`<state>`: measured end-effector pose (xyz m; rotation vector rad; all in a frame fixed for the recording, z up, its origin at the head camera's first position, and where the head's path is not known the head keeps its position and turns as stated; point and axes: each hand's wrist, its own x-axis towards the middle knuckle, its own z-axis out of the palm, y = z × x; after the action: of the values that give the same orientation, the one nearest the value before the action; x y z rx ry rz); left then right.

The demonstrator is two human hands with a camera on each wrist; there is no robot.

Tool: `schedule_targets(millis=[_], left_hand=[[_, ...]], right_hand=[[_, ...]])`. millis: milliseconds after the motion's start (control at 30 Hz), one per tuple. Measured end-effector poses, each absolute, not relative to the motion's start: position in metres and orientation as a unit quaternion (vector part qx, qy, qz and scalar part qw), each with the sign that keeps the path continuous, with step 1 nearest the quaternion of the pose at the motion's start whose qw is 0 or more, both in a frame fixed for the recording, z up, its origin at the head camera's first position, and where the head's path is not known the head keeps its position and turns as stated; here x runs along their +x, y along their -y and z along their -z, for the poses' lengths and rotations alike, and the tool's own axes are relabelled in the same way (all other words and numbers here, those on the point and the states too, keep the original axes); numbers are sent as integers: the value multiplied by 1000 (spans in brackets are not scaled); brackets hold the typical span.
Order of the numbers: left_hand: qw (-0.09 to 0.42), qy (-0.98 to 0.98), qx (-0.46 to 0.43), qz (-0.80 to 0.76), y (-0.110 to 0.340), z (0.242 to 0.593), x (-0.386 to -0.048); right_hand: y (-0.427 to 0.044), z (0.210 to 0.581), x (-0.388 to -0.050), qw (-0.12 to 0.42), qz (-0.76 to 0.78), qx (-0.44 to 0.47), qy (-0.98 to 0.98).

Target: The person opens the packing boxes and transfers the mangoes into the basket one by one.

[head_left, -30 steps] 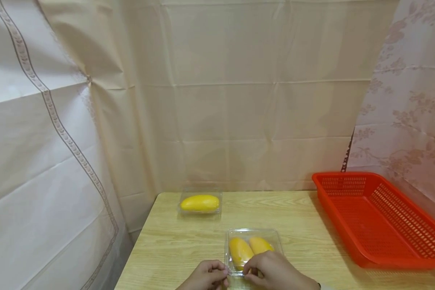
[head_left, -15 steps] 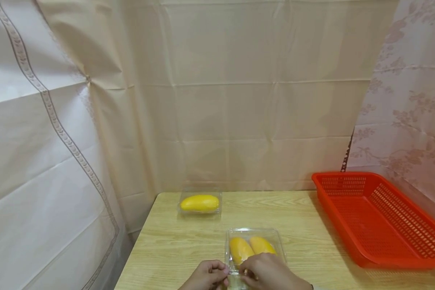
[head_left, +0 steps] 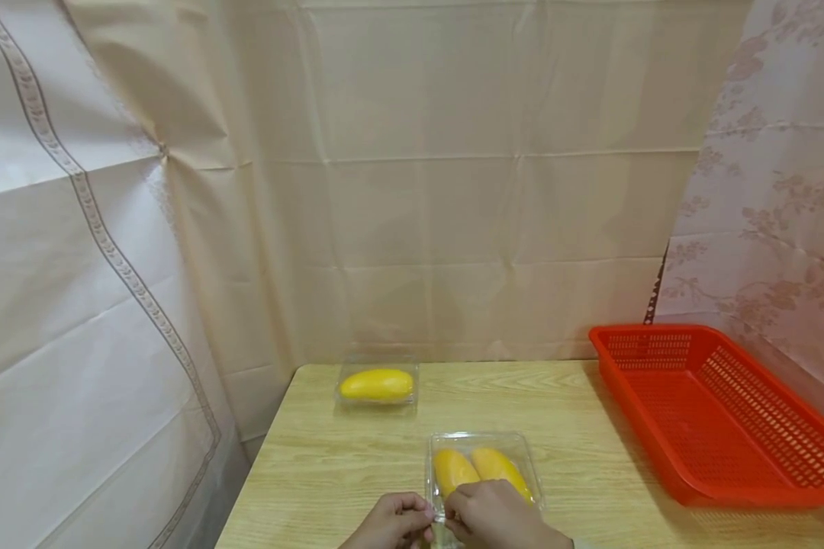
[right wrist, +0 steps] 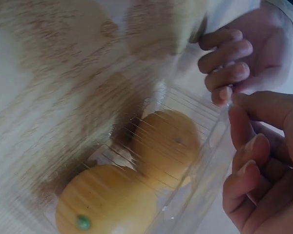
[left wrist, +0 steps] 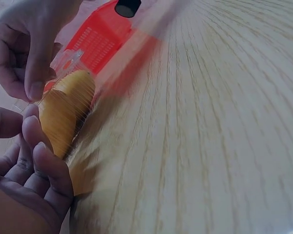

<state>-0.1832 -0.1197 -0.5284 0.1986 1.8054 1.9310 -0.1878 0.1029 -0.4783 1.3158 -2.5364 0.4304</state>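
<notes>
A clear plastic clamshell box point(head_left: 477, 438) lies on the table's near part, with two yellow mangoes point(head_left: 453, 469) side by side inside. My left hand point(head_left: 393, 524) pinches the box's near left corner between thumb and forefinger. Close beside it, my right hand point(head_left: 497, 517) pinches the near rim and covers the box's near right part. In the right wrist view the thumb and forefinger of the right hand point(right wrist: 268, 161) meet at the edge near the left fingertips. The left wrist view has both hands at the box edge, the mangoes point(left wrist: 58, 117) behind the ribbed plastic.
A second clear box point(head_left: 412, 366) with one yellow mango point(head_left: 376, 385) stands at the table's back left. At the right is a red plastic basket point(head_left: 700, 427). Beige cloth point(head_left: 426, 191) hangs behind the wooden table point(head_left: 329, 465).
My right hand has shifted left along the near rim, closer to the left hand, and more of the right mango shows. The left hand stays at the corner.
</notes>
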Motion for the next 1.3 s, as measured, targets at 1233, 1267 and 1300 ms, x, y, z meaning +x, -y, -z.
schedule_targets(millis=[1233,1267,1300], left_hand=[[209,-699,28,-683,107,518,-176],[208,-701,26,-682,106,518,-176],[207,-702,26,-681,106,518,-176]], right_hand=[[-92,502,-182,254,-48,446,857],[-92,502,-182,246,-54,444,860],[-93,502,-182,239,-60,442,862]])
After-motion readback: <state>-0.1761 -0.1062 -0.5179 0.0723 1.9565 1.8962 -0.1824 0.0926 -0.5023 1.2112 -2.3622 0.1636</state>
